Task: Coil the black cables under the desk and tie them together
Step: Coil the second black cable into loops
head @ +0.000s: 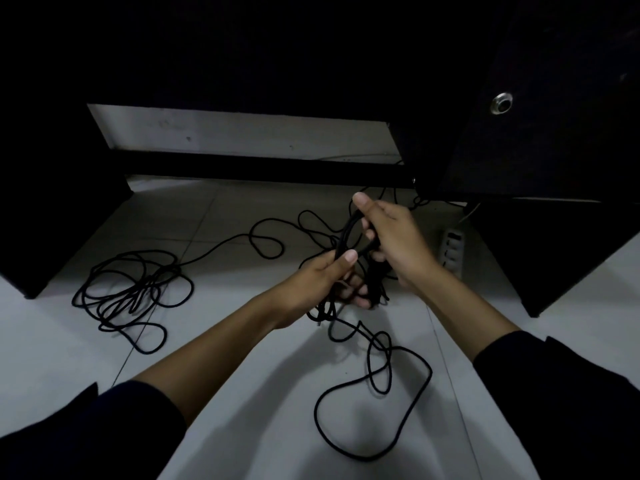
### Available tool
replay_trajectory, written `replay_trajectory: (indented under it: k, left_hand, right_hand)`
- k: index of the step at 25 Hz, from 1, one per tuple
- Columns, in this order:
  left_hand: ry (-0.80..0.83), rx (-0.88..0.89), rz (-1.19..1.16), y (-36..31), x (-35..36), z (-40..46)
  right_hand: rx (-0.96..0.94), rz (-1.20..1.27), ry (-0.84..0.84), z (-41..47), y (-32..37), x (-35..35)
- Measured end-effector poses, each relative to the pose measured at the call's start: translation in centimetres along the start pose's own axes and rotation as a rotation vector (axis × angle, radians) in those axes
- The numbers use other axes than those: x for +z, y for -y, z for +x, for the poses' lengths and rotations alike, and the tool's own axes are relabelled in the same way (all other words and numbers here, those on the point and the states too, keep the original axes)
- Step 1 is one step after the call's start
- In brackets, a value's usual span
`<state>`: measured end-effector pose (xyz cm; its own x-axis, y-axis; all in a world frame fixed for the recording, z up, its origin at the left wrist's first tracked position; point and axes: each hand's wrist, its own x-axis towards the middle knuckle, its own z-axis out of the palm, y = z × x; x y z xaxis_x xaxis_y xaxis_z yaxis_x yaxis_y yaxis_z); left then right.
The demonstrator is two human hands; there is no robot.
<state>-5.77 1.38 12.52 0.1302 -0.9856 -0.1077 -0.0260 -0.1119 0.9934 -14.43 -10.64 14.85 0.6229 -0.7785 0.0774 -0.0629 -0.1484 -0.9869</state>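
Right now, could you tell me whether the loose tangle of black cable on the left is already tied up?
No, the loose tangle lies sprawled untied on the floor, while both hands work a separate coil.

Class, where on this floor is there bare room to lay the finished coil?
Bare tile lies between the tangled pile and the left hand. Crowded: loose cable loops below both hands, more beyond the right hand.

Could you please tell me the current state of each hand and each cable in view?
left hand: grips the cable bundle.
right hand: grips the same bundle.
cable bundle: partly coiled, untied.
loose cable: trailing in loops on floor.
cable pile: tangled, untouched.
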Motion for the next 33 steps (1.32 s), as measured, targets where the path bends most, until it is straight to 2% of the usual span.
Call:
replay_trajectory:
  k: [6,9,11,14,16,18,21,24,26,33]
  left_hand:
    - [0.006,0.012,0.057,-0.1,0.4,0.3]
    - [0.049,0.013,0.084,-0.2,0.0,0.3]
    - [0.057,-0.002,0.062,-0.2,-0.1,0.2]
    - [-0.058,0.002,-0.012,0.2,-0.3,0.6]
    - [-0.133,0.028,-0.091,0.2,-0.5,0.9]
    - [-0.184,0.061,-0.111,0.0,-0.6,1.1]
    - [-0.267,0.081,-0.179,-0.6,-1.0,1.4]
    - [-0.284,0.076,-0.255,-1.0,-2.2,1.5]
    - [-0.294,0.046,-0.244,-1.0,-3.0,1.3]
    - [-0.277,-0.011,0.035,-0.4,-4.0,0.7]
  right_hand:
    - [-0.142,-0.24,0.005,0.6,-0.2,-0.8]
    - [-0.172,-0.276,-0.017,0.5,-0.1,-1.0]
    - [-0.156,-0.22,-0.034,0.5,0.0,-1.0]
    - [-0.053,-0.013,-0.036,-0.1,0.1,-0.4]
    - [0.062,0.056,0.073,-1.3,-0.6,0.6]
    - [0.184,0.062,0.273,-3.1,-2.0,1.7]
    - [0.237,-0.017,0.53,-5.0,-4.1,2.2]
    - [0.192,-0.22,0.625,-5.3,-6.1,1.0]
    - [0.121,-0.352,0.622,-5.0,-7.1,-0.5]
    - [-0.284,-0.691,0.575,-2.7,-4.8,-3.2]
